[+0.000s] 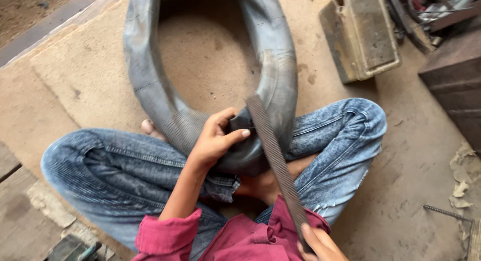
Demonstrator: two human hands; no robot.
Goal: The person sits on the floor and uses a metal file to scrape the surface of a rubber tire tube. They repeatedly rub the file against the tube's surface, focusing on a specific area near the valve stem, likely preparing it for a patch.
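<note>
On the lap, L hand (215, 138) pinches a fold of the grey inner tube (273, 65) w/ thumb & fingers closed on it. R hand (320, 243) grips the long metal file (275, 161), blade laid across the tube. Tube loops out over the concrete floor (75, 75); battered metal box (361, 33) beyond.

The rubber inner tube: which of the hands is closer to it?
Left. The left hand grips the inner tube directly; the right hand sits back near the body, holding the long file.

dusty concrete floor (85, 75), worn metal box (362, 33)
</note>
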